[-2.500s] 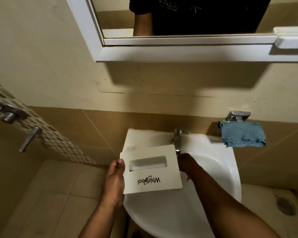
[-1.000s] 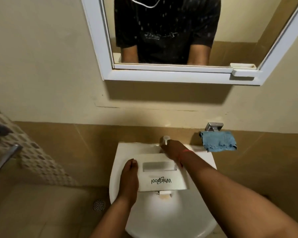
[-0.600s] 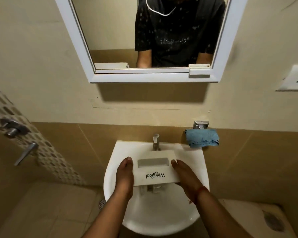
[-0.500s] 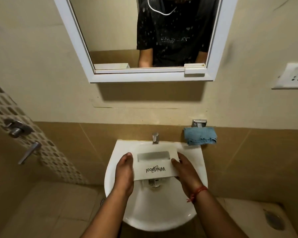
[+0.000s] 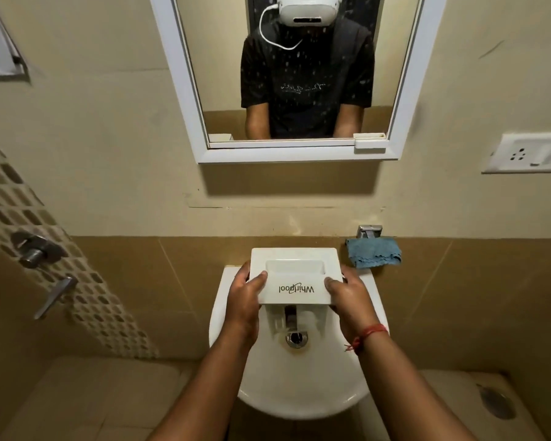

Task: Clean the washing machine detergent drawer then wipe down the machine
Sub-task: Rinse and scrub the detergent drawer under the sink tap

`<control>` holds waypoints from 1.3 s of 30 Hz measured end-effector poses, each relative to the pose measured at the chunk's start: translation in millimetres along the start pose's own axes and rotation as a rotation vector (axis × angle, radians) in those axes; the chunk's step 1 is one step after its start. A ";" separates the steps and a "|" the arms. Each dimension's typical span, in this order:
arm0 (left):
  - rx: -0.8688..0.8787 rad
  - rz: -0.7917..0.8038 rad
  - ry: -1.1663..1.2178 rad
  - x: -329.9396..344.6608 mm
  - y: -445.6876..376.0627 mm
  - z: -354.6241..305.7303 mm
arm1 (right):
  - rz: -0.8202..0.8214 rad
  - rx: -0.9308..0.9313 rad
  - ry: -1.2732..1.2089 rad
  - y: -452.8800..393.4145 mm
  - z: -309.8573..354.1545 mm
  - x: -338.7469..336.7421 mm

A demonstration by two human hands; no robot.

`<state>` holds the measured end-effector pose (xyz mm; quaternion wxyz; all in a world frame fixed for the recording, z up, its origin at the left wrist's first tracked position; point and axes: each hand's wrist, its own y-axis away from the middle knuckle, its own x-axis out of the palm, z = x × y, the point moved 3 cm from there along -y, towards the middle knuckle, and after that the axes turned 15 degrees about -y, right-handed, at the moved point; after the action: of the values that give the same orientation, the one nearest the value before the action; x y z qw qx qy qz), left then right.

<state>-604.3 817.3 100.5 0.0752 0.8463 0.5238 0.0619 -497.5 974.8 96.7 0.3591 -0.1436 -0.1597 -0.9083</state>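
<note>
Forearms reach in from the bottom edge over the white sink (image 5: 229, 319), whose drain (image 5: 296, 338) shows between them. Higher up, the left hand (image 5: 244, 297) and right hand (image 5: 347, 297) grip the two ends of the white detergent drawer (image 5: 295, 275), fingers curled round its edges with thumbs on the front panel, holding it above the basin with its logo upside down. A red thread (image 5: 368, 334) circles the right wrist. Beyond, a blue cloth (image 5: 372, 256) hangs on a wall fitting just right of the sink. Farther up, the mirror (image 5: 299, 74) shows a person in a dark shirt.
</note>
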 end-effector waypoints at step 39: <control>-0.011 -0.056 0.058 21.7 32.5 -27.5 | -0.209 -0.076 -0.158 13.7 5.0 -8.6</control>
<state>-571.2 824.2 134.3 0.0664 0.8287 0.5489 0.0869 -481.2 972.5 100.5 0.2430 -0.2109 -0.1670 -0.9320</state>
